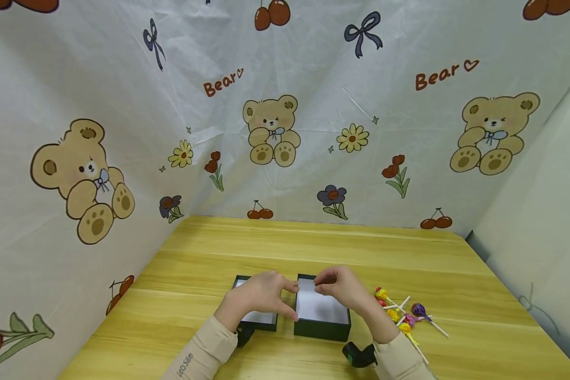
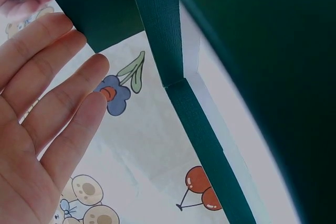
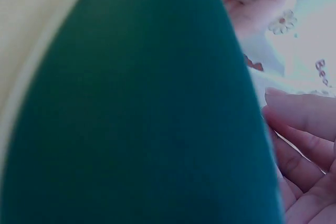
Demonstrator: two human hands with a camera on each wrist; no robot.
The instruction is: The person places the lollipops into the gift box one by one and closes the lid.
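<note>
A dark green box [image 1: 322,330] with a white inside stands open on the table between my two hands. My left hand [image 1: 268,293] is at its left side, fingers extended and thumb spread away from them; in the left wrist view that hand [image 2: 50,90] shows straight fingers holding nothing. Over the box's right part hovers my right hand [image 1: 344,287], fingers loosely bent and thumb tip near them, with nothing visible between. Its fingertips are partly hidden behind the green wall [image 3: 147,103] in the right wrist view. A second shallow green-edged piece [image 1: 265,317], white inside, lies under my left forearm and hand.
Several wrapped lollipops [image 1: 418,310] lie in a loose pile to the right of the box, sticks pointing different ways. Black wrist devices [image 1: 358,354] sit at both wrists. A bear-printed cloth [image 1: 309,195] hangs behind and left of the wooden table [image 1: 332,245].
</note>
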